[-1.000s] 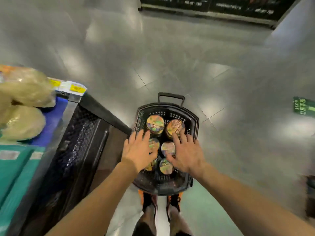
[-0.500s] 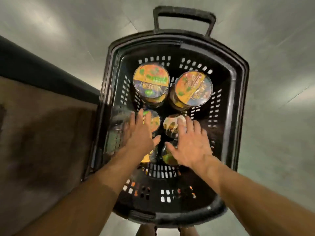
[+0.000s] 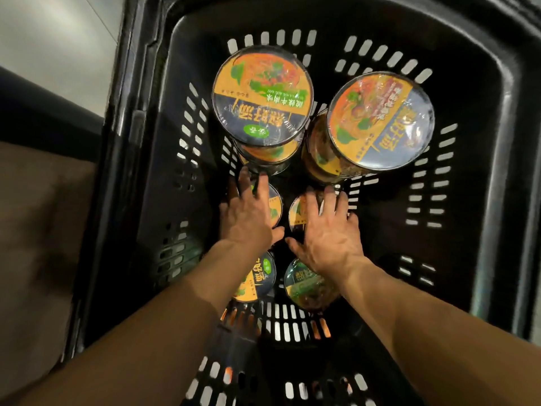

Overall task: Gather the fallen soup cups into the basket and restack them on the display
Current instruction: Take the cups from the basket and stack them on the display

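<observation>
A black slotted basket (image 3: 137, 171) fills the view and holds several orange-and-navy soup cups standing upright. At its far end are two taller stacks, the left stack (image 3: 262, 95) and the right stack (image 3: 380, 124). My left hand (image 3: 248, 221) lies flat, fingers apart, on a middle-row cup (image 3: 275, 206). My right hand (image 3: 330, 235) lies the same way on the cup beside it (image 3: 296, 215). Two more cups, the near left cup (image 3: 260, 278) and the near right cup (image 3: 303, 285), stand close to me, partly hidden by my forearms. Neither hand's fingers curl around a cup.
A dark and brown display side (image 3: 44, 224) runs close along the basket's left. Grey floor tiles (image 3: 58, 33) show at the top left. Orange shoe tips glow through the basket's bottom slots (image 3: 231, 316).
The view has dropped much closer to the basket, which now fills the frame. Both hands have stayed over the middle-row cups and reached deeper toward their lids.
</observation>
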Demonstrator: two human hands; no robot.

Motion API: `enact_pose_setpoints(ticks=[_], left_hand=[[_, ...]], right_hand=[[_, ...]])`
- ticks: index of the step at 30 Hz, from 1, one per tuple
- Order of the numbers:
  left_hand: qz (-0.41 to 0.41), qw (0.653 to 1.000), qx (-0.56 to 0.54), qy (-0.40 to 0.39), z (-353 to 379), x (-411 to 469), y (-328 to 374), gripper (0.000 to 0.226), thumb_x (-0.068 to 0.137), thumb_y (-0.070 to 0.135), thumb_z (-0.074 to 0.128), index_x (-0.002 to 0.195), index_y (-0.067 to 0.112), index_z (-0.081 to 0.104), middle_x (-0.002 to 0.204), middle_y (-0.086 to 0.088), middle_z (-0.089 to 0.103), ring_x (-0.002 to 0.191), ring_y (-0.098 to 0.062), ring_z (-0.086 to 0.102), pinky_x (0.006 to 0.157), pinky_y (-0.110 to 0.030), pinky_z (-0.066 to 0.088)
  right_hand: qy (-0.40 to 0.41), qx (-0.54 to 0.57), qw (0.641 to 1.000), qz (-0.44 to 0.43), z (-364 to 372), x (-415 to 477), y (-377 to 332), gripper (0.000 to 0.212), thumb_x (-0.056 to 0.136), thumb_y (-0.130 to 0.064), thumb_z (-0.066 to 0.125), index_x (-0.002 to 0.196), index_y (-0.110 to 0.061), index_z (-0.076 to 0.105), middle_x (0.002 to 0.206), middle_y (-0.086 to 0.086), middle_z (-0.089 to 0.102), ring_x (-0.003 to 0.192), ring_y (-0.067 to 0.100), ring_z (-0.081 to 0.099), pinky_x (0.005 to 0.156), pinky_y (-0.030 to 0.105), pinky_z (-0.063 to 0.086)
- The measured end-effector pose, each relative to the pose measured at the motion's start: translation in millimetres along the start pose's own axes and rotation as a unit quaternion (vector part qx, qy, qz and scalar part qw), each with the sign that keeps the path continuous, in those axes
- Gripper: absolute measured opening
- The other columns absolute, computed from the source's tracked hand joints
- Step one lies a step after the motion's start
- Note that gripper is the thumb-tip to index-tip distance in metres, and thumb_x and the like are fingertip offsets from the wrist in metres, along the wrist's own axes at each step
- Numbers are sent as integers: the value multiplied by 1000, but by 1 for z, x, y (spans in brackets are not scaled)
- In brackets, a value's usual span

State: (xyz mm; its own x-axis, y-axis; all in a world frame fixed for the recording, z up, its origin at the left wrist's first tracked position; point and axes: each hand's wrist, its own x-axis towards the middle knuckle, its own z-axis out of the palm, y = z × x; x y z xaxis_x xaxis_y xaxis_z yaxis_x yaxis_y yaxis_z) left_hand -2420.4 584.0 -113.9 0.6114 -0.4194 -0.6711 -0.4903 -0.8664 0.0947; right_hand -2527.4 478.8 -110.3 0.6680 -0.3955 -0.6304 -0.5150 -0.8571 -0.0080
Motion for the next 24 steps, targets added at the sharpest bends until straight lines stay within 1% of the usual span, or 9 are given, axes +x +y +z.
enact_pose_setpoints(ticks=[2, 4, 6, 9, 13, 16, 20, 22, 24], left_hand=[[3, 1000, 24, 6, 5, 4, 0, 125, 82, 59, 76, 160, 26, -16, 166, -13, -21, 155, -40, 3, 119, -51, 24], [8, 999, 33, 13, 10, 5, -3, 129, 80, 55, 79, 159, 26, -18, 166, -15, -21, 154, -41, 11, 118, -51, 27], [9, 999, 39, 10, 12, 5, -6, 131, 80, 50, 82, 158, 26, -21, 167, -19, -17, 154, -42, 13, 118, -52, 25], [3, 1000, 27, -5, 7, 3, -4, 128, 82, 46, 82, 159, 26, -18, 168, -21, -8, 152, -41, 18, 118, -51, 23], [-3, 999, 42, -9, -4, -14, -1, 126, 81, 55, 78, 159, 27, -17, 167, -20, -5, 149, -41, 16, 119, -52, 17], [9, 999, 37, 19, -20, -42, 0, 127, 77, 57, 80, 160, 27, -11, 164, -17, -2, 146, -39, 17, 121, -55, 18], [17, 999, -22, 33, -63, -93, 1, 127, 76, 51, 85, 160, 26, -7, 163, -12, -4, 151, -36, 6, 122, -54, 24], [18, 998, -33, 49, -92, -122, 3, 126, 77, 50, 84, 161, 26, -7, 163, -9, -5, 151, -34, 5, 122, -51, 25], [14, 997, -35, 67, -126, -152, 5, 126, 76, 50, 84, 161, 26, -7, 163, -8, -4, 150, -33, 7, 121, -50, 27]], right_hand=[[2, 4, 1000, 3, 4, 3, -1, 107, 90, -68, 60, 158, -15, -3, 163, 22, 0, 152, 50, 10, 113, 59, 36], [9, 9, 1000, 5, 7, 4, -1, 107, 90, -65, 63, 159, -16, -3, 162, 22, 1, 151, 50, 12, 112, 59, 38], [15, 12, 1000, 6, 7, 5, -1, 108, 89, -63, 65, 160, -17, -2, 161, 21, 3, 149, 48, 15, 111, 58, 40], [22, 19, 1000, 6, 3, 2, 0, 107, 87, -63, 67, 160, -19, 2, 160, 20, 8, 145, 46, 22, 108, 57, 42], [38, 3, 999, 1, -13, -13, 1, 105, 84, -66, 67, 159, -21, 8, 160, 18, 13, 141, 43, 26, 102, 55, 43], [41, -8, 999, 3, -37, -36, 1, 108, 84, -68, 65, 160, -22, 4, 161, 16, 11, 141, 42, 27, 102, 54, 44], [65, -32, 997, -15, -87, -83, 6, 107, 85, -70, 61, 161, -20, 4, 163, 18, 15, 139, 41, 31, 101, 54, 46], [68, -31, 997, -27, -118, -109, 8, 106, 88, -71, 57, 162, -19, 0, 165, 19, 10, 142, 43, 27, 105, 55, 44], [68, -19, 997, -39, -156, -135, 9, 106, 89, -71, 56, 162, -21, -2, 168, 17, 5, 146, 43, 23, 110, 56, 41]])
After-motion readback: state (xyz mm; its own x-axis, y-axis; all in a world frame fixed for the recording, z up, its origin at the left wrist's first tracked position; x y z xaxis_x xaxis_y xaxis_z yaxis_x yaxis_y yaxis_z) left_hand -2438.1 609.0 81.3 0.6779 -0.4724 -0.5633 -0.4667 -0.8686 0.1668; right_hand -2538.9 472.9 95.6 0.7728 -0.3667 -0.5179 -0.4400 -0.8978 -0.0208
